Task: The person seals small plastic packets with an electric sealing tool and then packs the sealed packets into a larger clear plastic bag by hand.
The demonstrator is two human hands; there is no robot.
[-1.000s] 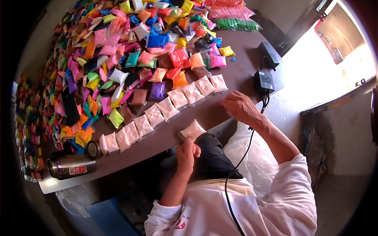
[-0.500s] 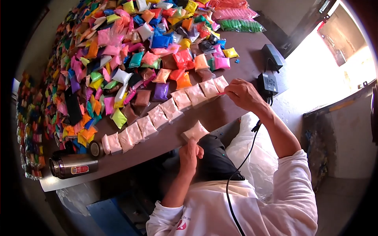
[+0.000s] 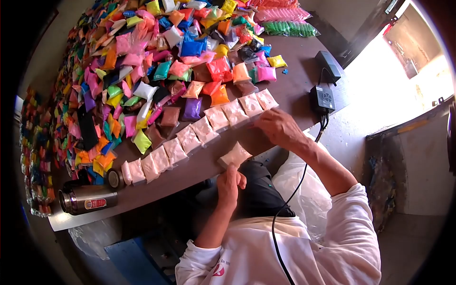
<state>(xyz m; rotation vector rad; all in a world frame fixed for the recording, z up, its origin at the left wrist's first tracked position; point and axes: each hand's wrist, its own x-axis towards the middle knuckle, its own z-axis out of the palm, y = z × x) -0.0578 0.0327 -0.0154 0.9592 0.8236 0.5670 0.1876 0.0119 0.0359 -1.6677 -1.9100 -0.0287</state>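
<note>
My left hand holds a small clear packet of pale peach material by its lower edge, just off the table's front edge. The thumb and fingers are closed on it. Over the table edge, my right hand has its fingers drawn together close to the row of peach packets. Whatever may be between those fingertips is hidden. The packets lie side by side in a slanting line, the far right one just above my right hand.
A big heap of colourful packets covers the back and left of the brown table. A steel flask lies at the left with a round lid nearby. At the right are a black box and a cable.
My right hand has moved left and down, from the right end of the row toward the table's front edge. A bit of pink at its fingertips no longer shows. The left hand stays nearly still.
</note>
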